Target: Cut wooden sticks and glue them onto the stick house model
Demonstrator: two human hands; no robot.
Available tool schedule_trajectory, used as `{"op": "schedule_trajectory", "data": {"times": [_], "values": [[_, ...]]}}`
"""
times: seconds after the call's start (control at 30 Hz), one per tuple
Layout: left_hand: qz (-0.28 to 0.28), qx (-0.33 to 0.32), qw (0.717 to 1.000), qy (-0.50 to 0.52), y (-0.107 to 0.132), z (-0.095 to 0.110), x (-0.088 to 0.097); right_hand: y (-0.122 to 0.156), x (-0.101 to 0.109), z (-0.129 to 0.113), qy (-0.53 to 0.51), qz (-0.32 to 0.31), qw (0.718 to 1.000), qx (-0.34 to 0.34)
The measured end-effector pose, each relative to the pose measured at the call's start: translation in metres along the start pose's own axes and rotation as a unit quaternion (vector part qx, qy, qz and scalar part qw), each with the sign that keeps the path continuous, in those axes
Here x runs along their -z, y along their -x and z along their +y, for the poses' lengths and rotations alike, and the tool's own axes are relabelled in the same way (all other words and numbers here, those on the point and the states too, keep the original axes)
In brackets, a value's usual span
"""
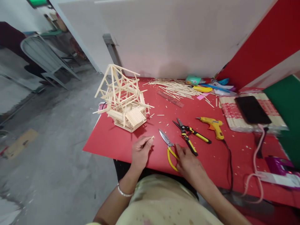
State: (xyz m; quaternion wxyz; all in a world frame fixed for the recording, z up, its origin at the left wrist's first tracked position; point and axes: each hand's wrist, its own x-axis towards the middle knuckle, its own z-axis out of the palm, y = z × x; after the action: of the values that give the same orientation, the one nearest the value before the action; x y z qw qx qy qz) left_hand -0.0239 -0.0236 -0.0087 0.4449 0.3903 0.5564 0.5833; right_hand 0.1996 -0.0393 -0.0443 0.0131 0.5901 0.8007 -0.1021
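Observation:
My left hand (140, 151) rests on the red table (112, 142), its fingers pinched round a short wooden stick piece (152, 137). My right hand (187, 161) lies on the yellow handles of a pair of scissors (168, 147), fingers curled on them; the blades point away from me and lie on the table. A small house built of wooden sticks (124, 100) stands at the table's left far corner, just beyond my left hand.
Yellow-and-black snips (191, 134) and a yellow glue gun (214, 125) with a black cord lie right of the scissors. Loose sticks (175, 87), a ruler, stick packs under a black phone (252, 109) and a pink cable fill the back and right. Floor drops off left; a grey chair (44, 59) stands beyond.

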Motion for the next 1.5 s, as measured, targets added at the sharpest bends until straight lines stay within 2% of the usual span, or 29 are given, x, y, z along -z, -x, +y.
{"op": "schedule_trajectory", "data": {"times": [0.07, 0.13, 0.27, 0.37, 0.47, 0.57, 0.8, 1.17, 1.37, 1.5], "values": [[0.003, -0.006, 1.000, -0.004, 0.001, -0.004, 0.003, -0.006, 0.004, 0.004, -0.021, -0.013, 1.000, -0.011], [0.004, -0.011, 1.000, -0.018, 0.002, -0.007, 0.007, -0.010, 0.011, 0.009, -0.103, -0.017, 0.994, -0.009], [-0.016, -0.047, 0.998, -0.044, 0.003, -0.007, 0.012, -0.008, 0.026, 0.005, -0.287, 0.003, 0.958, 0.011], [-0.049, -0.095, 0.992, -0.068, 0.003, -0.002, 0.012, -0.006, 0.034, -0.007, -0.345, 0.042, 0.937, 0.047], [-0.085, -0.125, 0.984, -0.092, 0.003, 0.002, 0.011, -0.010, 0.042, -0.019, -0.336, 0.055, 0.935, 0.098], [-0.098, -0.148, 0.978, -0.106, 0.003, 0.005, 0.014, -0.015, 0.050, -0.026, -0.312, 0.020, 0.941, 0.129], [-0.103, -0.197, 0.963, -0.152, -0.001, 0.006, 0.025, -0.017, 0.052, -0.030, -0.277, 0.011, 0.950, 0.142], [-0.125, -0.233, 0.952, -0.152, -0.005, 0.003, 0.021, -0.016, 0.053, -0.025, -0.265, 0.002, 0.954, 0.141], [-0.144, -0.213, 0.953, -0.158, -0.004, 0.006, 0.018, -0.015, 0.044, -0.026, -0.336, -0.009, 0.933, 0.131], [-0.164, -0.214, 0.952, -0.144, -0.006, 0.005, 0.018, -0.018, 0.047, -0.022, -0.270, 0.021, 0.953, 0.138]]}}
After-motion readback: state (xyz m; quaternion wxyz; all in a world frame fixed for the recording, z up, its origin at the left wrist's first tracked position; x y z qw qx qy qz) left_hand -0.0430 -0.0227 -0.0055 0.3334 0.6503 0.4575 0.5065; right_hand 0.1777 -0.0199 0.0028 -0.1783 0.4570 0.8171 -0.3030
